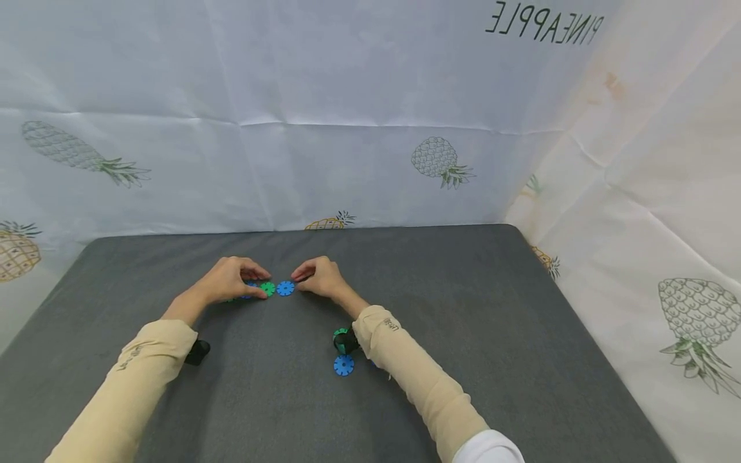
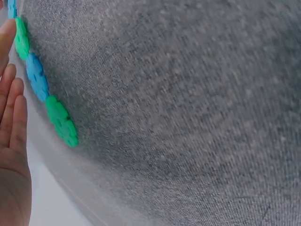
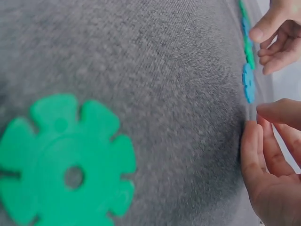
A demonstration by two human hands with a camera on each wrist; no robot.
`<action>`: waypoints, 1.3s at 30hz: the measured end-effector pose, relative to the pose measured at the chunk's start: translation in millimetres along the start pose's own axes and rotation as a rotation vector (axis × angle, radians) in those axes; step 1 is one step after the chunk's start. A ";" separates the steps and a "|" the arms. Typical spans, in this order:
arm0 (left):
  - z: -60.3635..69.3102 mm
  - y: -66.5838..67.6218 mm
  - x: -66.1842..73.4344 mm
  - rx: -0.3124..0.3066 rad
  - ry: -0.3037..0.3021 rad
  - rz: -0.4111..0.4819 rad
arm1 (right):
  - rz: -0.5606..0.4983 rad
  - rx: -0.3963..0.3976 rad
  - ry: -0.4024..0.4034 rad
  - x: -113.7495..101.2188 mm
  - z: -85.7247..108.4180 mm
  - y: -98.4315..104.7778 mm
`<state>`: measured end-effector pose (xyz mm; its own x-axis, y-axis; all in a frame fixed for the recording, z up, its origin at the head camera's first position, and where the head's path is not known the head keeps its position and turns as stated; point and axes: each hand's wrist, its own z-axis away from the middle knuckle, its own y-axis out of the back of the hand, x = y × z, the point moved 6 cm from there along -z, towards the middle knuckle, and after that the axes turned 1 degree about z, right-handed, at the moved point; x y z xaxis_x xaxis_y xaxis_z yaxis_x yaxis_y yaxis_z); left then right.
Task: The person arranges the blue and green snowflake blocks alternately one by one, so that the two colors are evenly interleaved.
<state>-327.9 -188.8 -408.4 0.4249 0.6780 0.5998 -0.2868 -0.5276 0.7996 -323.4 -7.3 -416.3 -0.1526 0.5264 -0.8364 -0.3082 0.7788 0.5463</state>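
A row of notched plastic discs, alternating green and blue, lies flat on the grey cloth. My left hand [image 1: 231,280] is over the row, its thumb and fingers on either side of a green disc [image 1: 267,289]; a firm grip does not show. Just right of that disc is a blue disc [image 1: 285,288] at the row's end. Beside it, my right hand [image 1: 321,278] holds nothing visible, fingers loosely bent and thumb apart. The left wrist view shows another blue disc [image 2: 36,77] and a green disc [image 2: 61,121] further along the row.
Nearer on the table [image 1: 278,399], by the right wrist, lie a loose blue disc [image 1: 344,365] and a green disc [image 3: 70,165], partly covered in the head view by a black wrist device [image 1: 346,342]. A white pineapple-print curtain [image 1: 347,96] hangs behind the table.
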 end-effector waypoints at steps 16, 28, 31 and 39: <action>-19.0 -15.3 17.1 -0.052 -0.027 0.003 | -0.276 -0.150 -0.077 11.8 52.8 32.3; -22.4 -15.9 16.1 -0.076 -0.032 0.008 | -0.346 -0.217 -0.075 32.0 112.9 53.5; -22.1 -16.3 15.8 -0.076 -0.034 0.012 | -0.357 -0.218 -0.069 35.3 128.2 57.3; -21.4 -16.6 16.2 -0.078 -0.057 0.004 | -0.382 -0.247 -0.074 44.9 159.8 70.1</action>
<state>-334.6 -158.2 -411.3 0.4717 0.6445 0.6018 -0.3531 -0.4873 0.7986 -201.7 125.5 -408.7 0.0800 0.2469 -0.9657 -0.5455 0.8218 0.1648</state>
